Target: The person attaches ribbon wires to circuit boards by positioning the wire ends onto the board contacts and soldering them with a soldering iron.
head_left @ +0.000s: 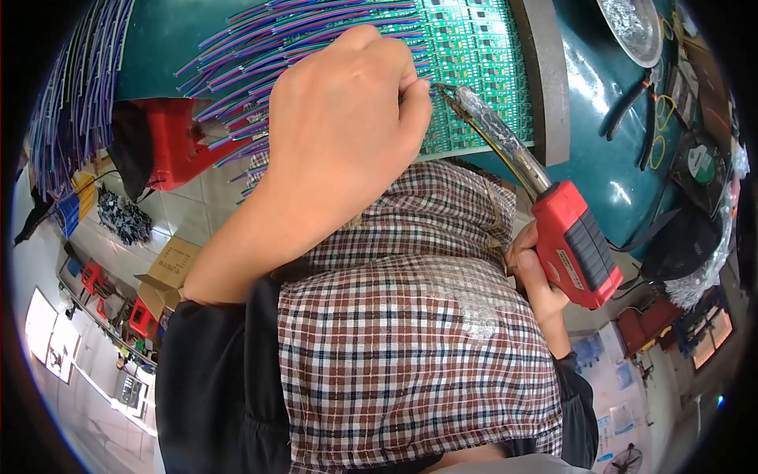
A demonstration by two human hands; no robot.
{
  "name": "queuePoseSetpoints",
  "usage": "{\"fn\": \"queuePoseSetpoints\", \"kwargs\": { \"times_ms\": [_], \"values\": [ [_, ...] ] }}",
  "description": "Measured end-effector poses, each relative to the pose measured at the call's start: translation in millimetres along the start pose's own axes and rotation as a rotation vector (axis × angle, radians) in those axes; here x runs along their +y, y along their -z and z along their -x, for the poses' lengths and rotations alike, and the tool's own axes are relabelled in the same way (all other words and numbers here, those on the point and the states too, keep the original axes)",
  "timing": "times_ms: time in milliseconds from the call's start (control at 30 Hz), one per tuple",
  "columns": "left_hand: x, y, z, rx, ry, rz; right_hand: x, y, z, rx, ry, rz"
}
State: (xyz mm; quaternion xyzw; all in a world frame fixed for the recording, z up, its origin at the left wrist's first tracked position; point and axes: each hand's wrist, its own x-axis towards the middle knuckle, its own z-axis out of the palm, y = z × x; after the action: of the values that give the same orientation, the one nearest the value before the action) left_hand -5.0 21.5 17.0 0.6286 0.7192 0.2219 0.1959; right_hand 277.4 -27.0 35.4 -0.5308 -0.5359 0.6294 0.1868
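Note:
My left hand [343, 118] is closed in a pinch over a green panel of small circuit boards [482, 63]. Between thumb and forefinger it seems to grip a thin wire, mostly hidden by the fingers. My right hand [534, 276] is wrapped round the red and black handle of a soldering gun [570, 241]. Its metal barrel slants up and left, with the tip just beside my left fingertips, close above the panel. Whether the tip touches cannot be told. Rows of purple, blue and red wires [260, 39] fan out leftward from the panel, partly behind my left hand.
A grey metal bar [545, 87] lies along the panel's right edge on the green table [588, 142]. Farther right are a metal dish [634, 28], black-handled pliers [628, 109] and a solder reel [699, 163]. More wires [75, 95] hang at left, near a red stool [170, 146].

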Motion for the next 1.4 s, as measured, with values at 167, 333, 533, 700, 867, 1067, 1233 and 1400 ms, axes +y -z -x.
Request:
{"fn": "queuePoseSetpoints", "kwargs": {
  "times_ms": [167,333,533,700,867,1067,1233,1400],
  "values": [
    [0.4,-0.3,0.3,-0.001,0.011,-0.002,-4.6,-2.9,-2.0,0.016,-0.005,-0.002],
    [0.6,0.1,-0.3,-0.002,0.006,0.005,1.7,1.9,2.1,0.038,0.095,0.062],
    [-0.6,-0.2,-0.4,-0.004,-0.011,-0.004,-0.3,2.5,6.0,0.021,0.054,0.108],
    [-0.4,1.2,-0.8,-0.023,0.000,-0.006,-0.6,2.5,4.4,0.013,0.060,0.126],
    [0.2,1.4,-1.0,-0.033,0.013,-0.010,-4.6,-0.1,2.4,0.015,0.020,0.077],
    [0.4,1.8,-1.1,-0.037,0.016,-0.013,-5.5,-1.1,0.0,0.006,0.031,0.047],
    [-1.1,0.8,-0.8,-0.032,0.014,-0.004,-5.0,0.5,1.5,-0.011,0.011,0.028],
    [4.7,3.1,-2.9,-0.038,0.033,0.034,-1.4,-0.2,1.3,0.065,0.221,0.251]
  ]
}}
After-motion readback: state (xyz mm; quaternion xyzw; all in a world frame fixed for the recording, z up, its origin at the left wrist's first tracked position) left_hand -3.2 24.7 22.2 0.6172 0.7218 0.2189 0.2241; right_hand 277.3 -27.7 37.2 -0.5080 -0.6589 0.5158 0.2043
